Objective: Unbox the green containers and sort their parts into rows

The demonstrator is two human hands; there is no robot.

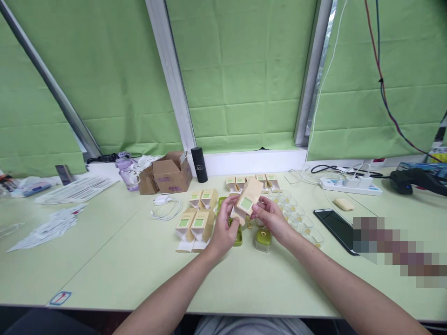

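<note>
Between my two hands a small kraft-paper box (250, 191) with a light green square on its face is held tilted above the table. My left hand (225, 224) grips its left side and lower flap. Fingers of my right hand (273, 217) pinch its right edge. Just below stands a small clear container with a green lid (263, 238). Green lids or trays (238, 238) lie partly hidden behind my left hand. Beside it are several similar boxes (199, 223) with flaps open. More boxes (270, 182) stand in a row behind, and clear cups (296, 215) spread to the right.
A cardboard carton (172, 172), a black bottle (199, 165) and a purple bottle (126, 173) stand at the back left. A white charger (162, 199) with its cable lies nearer. To the right are a phone (335, 230), an earphone-like case (344, 204) and a power strip (351, 185).
</note>
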